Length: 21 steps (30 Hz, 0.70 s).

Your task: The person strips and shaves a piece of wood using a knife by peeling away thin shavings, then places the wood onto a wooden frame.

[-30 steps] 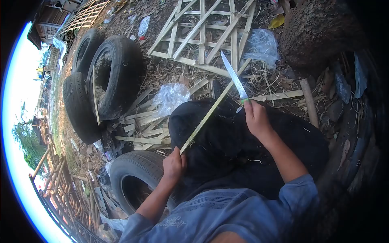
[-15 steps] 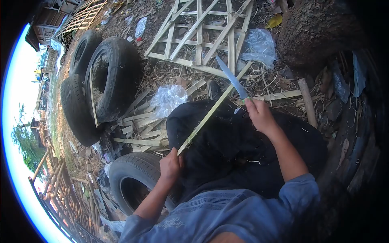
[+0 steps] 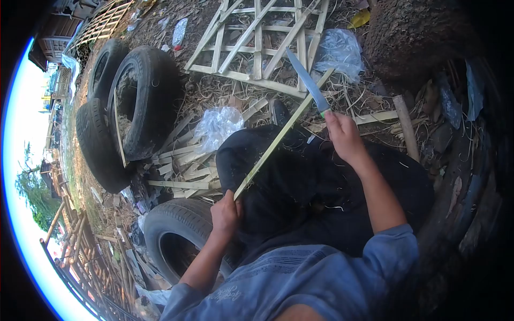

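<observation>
My left hand point(image 3: 225, 214) is closed around the near end of a long, pale bamboo strip point(image 3: 266, 154), which slants away over my dark trouser leg. In my right hand point(image 3: 345, 137) is a knife point(image 3: 309, 81), gripped by its handle, with a bit of green showing where blade meets fist. The blade points up and away from me and crosses in front of the strip near its far end. Whether the edge touches the strip I cannot tell. Most of the handle is hidden by my fingers.
A woven bamboo lattice point(image 3: 258, 45) lies ahead on the littered ground. Cut bamboo pieces point(image 3: 195, 170) and a clear plastic bag point(image 3: 219, 127) lie left of my knee. Old tyres point(image 3: 147, 101) stand farther left, another tyre point(image 3: 179, 227) beside my left arm. A trunk-like mass point(image 3: 423, 43) rises at right.
The strip's far end and the knife have shifted slightly upward in view, and the scene has slid a little left and up. Both hands keep their holds.
</observation>
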Each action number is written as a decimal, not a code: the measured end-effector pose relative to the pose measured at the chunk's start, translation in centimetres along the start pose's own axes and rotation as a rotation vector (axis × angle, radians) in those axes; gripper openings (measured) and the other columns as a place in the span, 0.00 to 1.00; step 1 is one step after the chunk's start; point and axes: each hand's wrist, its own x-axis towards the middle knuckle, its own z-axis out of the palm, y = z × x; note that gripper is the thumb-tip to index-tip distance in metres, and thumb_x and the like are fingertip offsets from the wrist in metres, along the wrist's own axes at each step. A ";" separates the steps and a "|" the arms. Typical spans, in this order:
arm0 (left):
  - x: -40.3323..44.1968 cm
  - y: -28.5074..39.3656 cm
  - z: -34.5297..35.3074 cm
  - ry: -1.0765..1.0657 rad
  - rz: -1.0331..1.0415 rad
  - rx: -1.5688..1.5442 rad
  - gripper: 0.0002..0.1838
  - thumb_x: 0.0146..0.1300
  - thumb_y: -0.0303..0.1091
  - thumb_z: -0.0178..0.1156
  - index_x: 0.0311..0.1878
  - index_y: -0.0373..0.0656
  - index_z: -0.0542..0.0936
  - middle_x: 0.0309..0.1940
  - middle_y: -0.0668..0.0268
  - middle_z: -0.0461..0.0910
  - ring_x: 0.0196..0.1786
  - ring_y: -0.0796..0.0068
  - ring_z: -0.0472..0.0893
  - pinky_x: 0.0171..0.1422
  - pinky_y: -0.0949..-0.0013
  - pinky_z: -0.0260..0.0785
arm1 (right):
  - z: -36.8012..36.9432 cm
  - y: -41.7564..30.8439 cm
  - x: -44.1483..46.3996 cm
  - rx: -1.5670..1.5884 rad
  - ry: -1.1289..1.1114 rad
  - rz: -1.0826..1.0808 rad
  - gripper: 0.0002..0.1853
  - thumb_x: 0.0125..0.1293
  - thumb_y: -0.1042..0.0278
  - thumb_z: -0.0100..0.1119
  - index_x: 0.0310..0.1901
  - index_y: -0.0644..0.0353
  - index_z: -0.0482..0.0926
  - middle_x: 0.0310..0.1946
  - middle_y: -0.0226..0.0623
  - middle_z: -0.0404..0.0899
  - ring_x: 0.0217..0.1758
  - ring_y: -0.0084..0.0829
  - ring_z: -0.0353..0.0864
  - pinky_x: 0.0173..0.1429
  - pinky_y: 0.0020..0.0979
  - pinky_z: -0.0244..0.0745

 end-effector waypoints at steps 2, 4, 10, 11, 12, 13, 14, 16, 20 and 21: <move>-0.3 -0.2 0.0 -0.004 -0.011 -0.009 0.08 0.62 0.32 0.56 0.35 0.39 0.68 0.22 0.51 0.76 0.26 0.46 0.78 0.29 0.50 0.68 | 1.4 0.2 -0.9 -0.096 0.028 -0.077 0.23 0.74 0.54 0.45 0.28 0.66 0.72 0.14 0.42 0.68 0.17 0.38 0.68 0.26 0.38 0.64; -0.1 -0.2 -0.1 0.000 -0.026 -0.010 0.08 0.62 0.32 0.56 0.35 0.39 0.68 0.22 0.51 0.76 0.26 0.46 0.78 0.29 0.50 0.68 | 3.3 1.0 -2.5 -0.080 -0.009 -0.088 0.22 0.74 0.55 0.46 0.29 0.66 0.72 0.15 0.47 0.69 0.19 0.46 0.70 0.27 0.39 0.65; 0.0 0.5 -0.1 0.013 -0.010 -0.029 0.08 0.63 0.32 0.55 0.33 0.39 0.68 0.22 0.50 0.76 0.26 0.46 0.78 0.29 0.51 0.68 | 0.7 -0.1 -0.3 0.052 -0.029 -0.025 0.23 0.75 0.55 0.45 0.27 0.67 0.71 0.13 0.39 0.65 0.17 0.30 0.60 0.25 0.35 0.60; 0.1 0.5 -0.2 0.013 -0.006 -0.032 0.08 0.63 0.32 0.55 0.33 0.39 0.68 0.22 0.50 0.76 0.26 0.46 0.78 0.29 0.51 0.68 | 0.2 -0.2 0.1 0.118 -0.016 0.024 0.23 0.75 0.55 0.45 0.27 0.67 0.72 0.13 0.38 0.65 0.17 0.30 0.60 0.24 0.34 0.59; 0.0 0.5 -0.2 0.001 -0.024 -0.030 0.08 0.63 0.32 0.55 0.33 0.39 0.68 0.22 0.50 0.76 0.26 0.45 0.78 0.29 0.50 0.68 | 0.7 -0.1 -0.2 -0.053 0.002 -0.017 0.23 0.74 0.55 0.46 0.27 0.67 0.73 0.14 0.43 0.69 0.17 0.39 0.67 0.25 0.37 0.62; -0.1 0.5 -0.3 -0.008 -0.047 -0.027 0.08 0.63 0.32 0.55 0.33 0.39 0.68 0.22 0.50 0.75 0.26 0.45 0.78 0.29 0.50 0.68 | 2.4 -0.2 -1.6 -0.159 -0.036 -0.151 0.22 0.73 0.55 0.47 0.28 0.66 0.74 0.18 0.50 0.73 0.23 0.51 0.75 0.28 0.42 0.66; -0.2 0.3 -0.4 -0.001 -0.047 -0.029 0.08 0.63 0.32 0.55 0.33 0.39 0.68 0.22 0.50 0.75 0.26 0.45 0.78 0.29 0.50 0.68 | 3.0 -0.2 -2.5 -0.170 -0.042 -0.108 0.21 0.73 0.56 0.47 0.28 0.66 0.74 0.20 0.52 0.74 0.27 0.54 0.76 0.29 0.43 0.67; -0.5 0.0 -0.6 -0.006 -0.048 0.008 0.08 0.63 0.32 0.55 0.33 0.39 0.68 0.21 0.50 0.75 0.26 0.45 0.77 0.29 0.50 0.68 | 3.2 -0.1 -3.0 -0.175 -0.047 -0.078 0.21 0.73 0.56 0.48 0.29 0.65 0.74 0.19 0.51 0.73 0.24 0.52 0.75 0.30 0.43 0.67; 0.0 0.6 -0.3 0.003 -0.010 -0.013 0.08 0.63 0.32 0.55 0.33 0.39 0.69 0.21 0.50 0.76 0.27 0.45 0.78 0.31 0.49 0.69 | 1.1 -0.6 -0.7 0.103 -0.095 -0.002 0.23 0.74 0.54 0.46 0.28 0.66 0.73 0.14 0.43 0.65 0.17 0.35 0.60 0.26 0.37 0.62; 0.0 0.6 -0.3 -0.004 -0.005 -0.013 0.08 0.63 0.32 0.55 0.33 0.39 0.69 0.21 0.50 0.76 0.27 0.45 0.78 0.31 0.49 0.69 | 0.3 -1.2 -0.2 0.133 -0.038 0.052 0.24 0.74 0.53 0.45 0.27 0.67 0.72 0.15 0.46 0.65 0.17 0.35 0.62 0.26 0.36 0.62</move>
